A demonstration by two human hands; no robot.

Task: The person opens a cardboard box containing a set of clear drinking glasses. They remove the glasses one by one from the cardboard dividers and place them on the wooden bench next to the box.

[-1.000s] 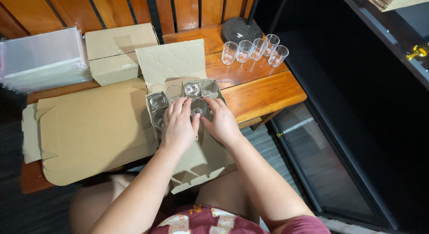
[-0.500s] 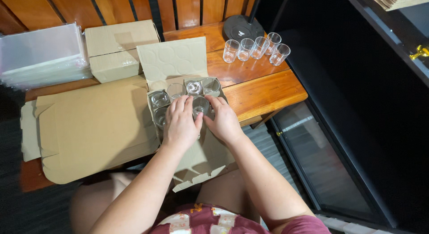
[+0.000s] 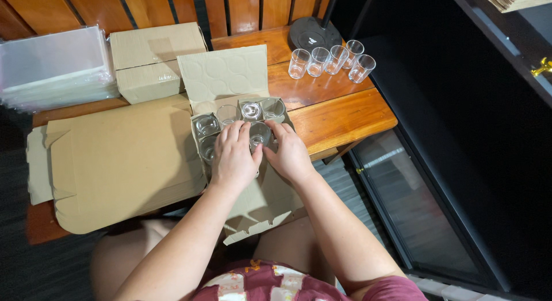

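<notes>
Glasses (image 3: 251, 110) sit in a divided cardboard box (image 3: 198, 121) at the front edge of the wooden table (image 3: 339, 114). Left hand (image 3: 234, 157) lies flat over the box's near cells, fingers spread, palm down; can't tell if it grips anything. Right hand (image 3: 290, 154) curls at the box's right side, fingertips touching a glass (image 3: 259, 132) between both hands. Box flap (image 3: 224, 71) stands open behind. Flat cardboard sheets (image 3: 115, 157) lie to the left, w/ a closed carton (image 3: 152, 59) and a plastic-wrapped stack (image 3: 54, 65) behind. Four more empty glasses (image 3: 330, 59) stand in a row at the back right, well apart.
</notes>
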